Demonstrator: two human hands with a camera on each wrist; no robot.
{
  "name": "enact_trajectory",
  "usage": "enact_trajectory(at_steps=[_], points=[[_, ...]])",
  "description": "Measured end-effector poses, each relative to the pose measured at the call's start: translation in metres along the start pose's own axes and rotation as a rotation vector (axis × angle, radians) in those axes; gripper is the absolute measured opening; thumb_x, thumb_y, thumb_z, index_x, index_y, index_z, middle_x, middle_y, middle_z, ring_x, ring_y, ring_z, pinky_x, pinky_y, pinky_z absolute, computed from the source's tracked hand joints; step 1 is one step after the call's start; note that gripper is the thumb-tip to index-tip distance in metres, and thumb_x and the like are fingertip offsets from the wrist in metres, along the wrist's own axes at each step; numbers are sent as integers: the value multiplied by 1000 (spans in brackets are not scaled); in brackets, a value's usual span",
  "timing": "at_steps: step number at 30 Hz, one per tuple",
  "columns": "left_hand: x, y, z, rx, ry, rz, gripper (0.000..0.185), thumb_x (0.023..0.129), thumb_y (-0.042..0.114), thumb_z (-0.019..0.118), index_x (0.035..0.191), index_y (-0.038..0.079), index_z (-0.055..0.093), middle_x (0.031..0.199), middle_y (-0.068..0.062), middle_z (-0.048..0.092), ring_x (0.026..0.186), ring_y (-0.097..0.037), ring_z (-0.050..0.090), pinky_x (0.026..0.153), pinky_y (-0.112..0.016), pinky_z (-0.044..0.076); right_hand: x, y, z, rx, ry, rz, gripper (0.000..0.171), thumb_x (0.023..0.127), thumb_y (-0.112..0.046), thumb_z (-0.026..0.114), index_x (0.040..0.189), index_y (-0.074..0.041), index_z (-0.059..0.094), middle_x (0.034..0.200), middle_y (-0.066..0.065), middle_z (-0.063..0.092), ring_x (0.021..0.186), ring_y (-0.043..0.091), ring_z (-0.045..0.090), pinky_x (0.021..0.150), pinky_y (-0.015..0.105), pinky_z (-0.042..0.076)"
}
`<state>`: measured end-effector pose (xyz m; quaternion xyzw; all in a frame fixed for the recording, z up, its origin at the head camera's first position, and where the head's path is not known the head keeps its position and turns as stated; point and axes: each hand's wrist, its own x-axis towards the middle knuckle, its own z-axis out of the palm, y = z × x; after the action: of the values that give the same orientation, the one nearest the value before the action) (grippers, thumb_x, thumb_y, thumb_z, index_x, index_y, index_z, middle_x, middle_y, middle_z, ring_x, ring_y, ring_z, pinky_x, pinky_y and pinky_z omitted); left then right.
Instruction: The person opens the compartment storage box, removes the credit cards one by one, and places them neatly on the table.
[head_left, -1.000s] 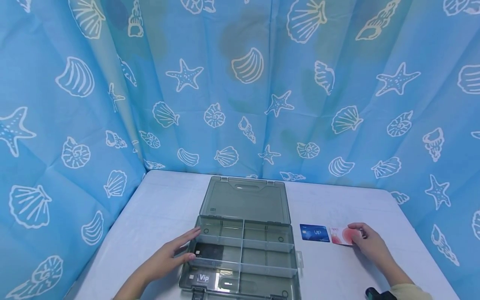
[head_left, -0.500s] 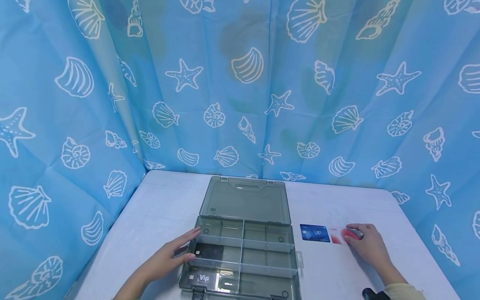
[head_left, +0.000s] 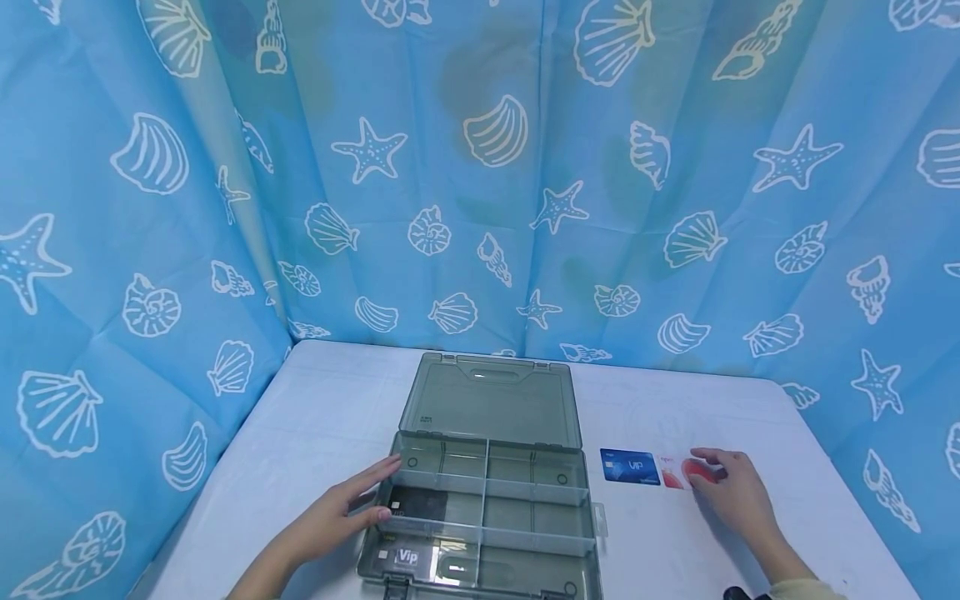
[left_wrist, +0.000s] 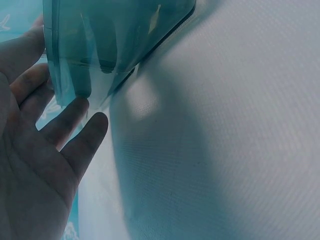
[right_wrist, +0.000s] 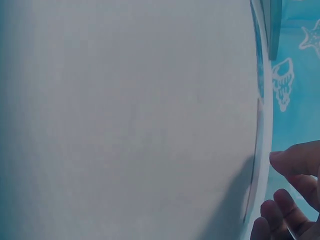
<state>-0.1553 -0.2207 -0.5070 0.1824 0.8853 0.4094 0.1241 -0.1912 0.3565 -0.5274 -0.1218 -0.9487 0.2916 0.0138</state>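
Note:
A translucent grey divided box [head_left: 491,446] lies open, its lid folded back. Along its left wall rests my left hand [head_left: 337,517], fingers extended with the tips at the rim. The left wrist view shows that hand [left_wrist: 42,145] beside the greenish box wall [left_wrist: 125,30]. At the right, my right hand [head_left: 738,492] pinches the right end of a pink-and-red card [head_left: 669,472] low over the table. A blue VIP card [head_left: 630,467] lies flat directly to its left. In the right wrist view the curled fingers [right_wrist: 287,207] show at the lower right.
A black card [head_left: 420,504] lies in the box's left middle compartment, and a dark card marked Vip [head_left: 401,557] in the left front one. The white-covered table [head_left: 341,392] backs onto a blue shell-print curtain [head_left: 450,167].
My right hand has drawn slightly leftward and nearer to me, and the pink card's circle looks deeper red than before. The left hand and the box have stayed still.

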Motion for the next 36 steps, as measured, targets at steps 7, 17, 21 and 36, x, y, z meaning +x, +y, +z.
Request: enact_trajectory(at_steps=[7, 17, 21, 36], points=[[0, 0, 0, -17, -5, -19, 69, 97, 39, 67, 157, 18, 41, 165, -8, 31, 150, -40, 28, 118, -64, 29, -13, -17, -2, 61, -11, -29, 38, 99, -11, 66, 133, 2, 59, 120, 25, 53, 108, 40, 57, 96, 58, 55], [-1, -1, 0, -12, 0, -10, 68, 98, 38, 67, 157, 17, 41, 165, -8, 30, 150, -40, 28, 118, -65, 27, -31, -47, 5, 133, -106, -203, 31, 99, -10, 65, 129, -3, 65, 107, 10, 67, 92, 22, 64, 70, 25, 57], [-1, -2, 0, -16, 0, -11, 68, 98, 38, 67, 157, 17, 41, 165, -8, 30, 150, -40, 28, 118, -65, 27, -41, -64, 8, 187, -169, -234, 29, 99, -9, 66, 128, -5, 67, 103, 5, 68, 92, 20, 64, 69, 21, 57], [-1, 0, 1, -10, 6, -14, 68, 98, 39, 67, 157, 18, 41, 165, -8, 31, 150, -41, 28, 118, -67, 25, -78, -112, 12, 407, -410, -265, 34, 98, -16, 69, 130, -2, 65, 96, 10, 65, 82, 23, 65, 72, 23, 61]])
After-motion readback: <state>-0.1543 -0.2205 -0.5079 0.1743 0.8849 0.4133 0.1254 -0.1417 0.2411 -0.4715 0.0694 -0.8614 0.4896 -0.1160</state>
